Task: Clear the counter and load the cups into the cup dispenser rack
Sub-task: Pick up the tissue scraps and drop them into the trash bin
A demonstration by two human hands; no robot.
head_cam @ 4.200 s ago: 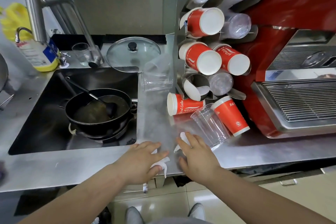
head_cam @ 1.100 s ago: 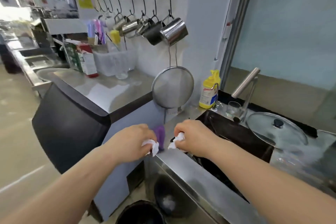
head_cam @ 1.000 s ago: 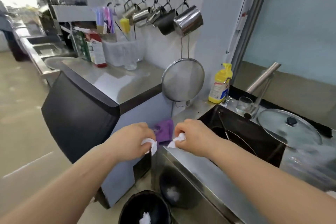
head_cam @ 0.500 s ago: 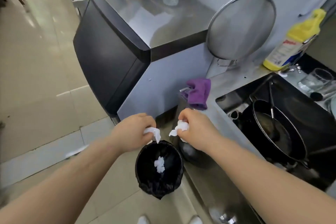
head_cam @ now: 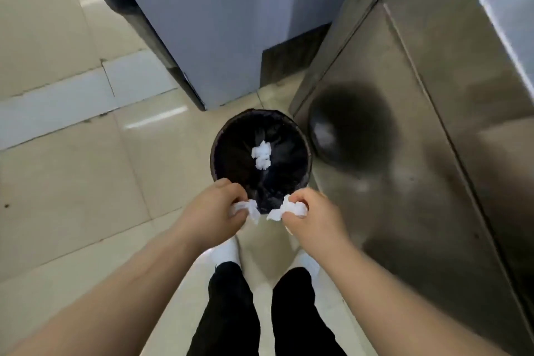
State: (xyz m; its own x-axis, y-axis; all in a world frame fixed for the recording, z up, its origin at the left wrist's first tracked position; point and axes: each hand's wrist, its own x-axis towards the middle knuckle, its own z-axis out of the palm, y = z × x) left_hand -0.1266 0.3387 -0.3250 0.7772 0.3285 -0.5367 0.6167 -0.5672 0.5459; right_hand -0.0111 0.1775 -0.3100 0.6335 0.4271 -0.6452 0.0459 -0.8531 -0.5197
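Head view, straight down over bin (head_cam: 228, 136), close.

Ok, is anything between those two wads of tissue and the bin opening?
Nothing visible. The left hand and right hand each pinch a tissue wad above the near rim of the open black bin, which holds only another crumpled tissue.

No text, label or number is legible — anywhere here.
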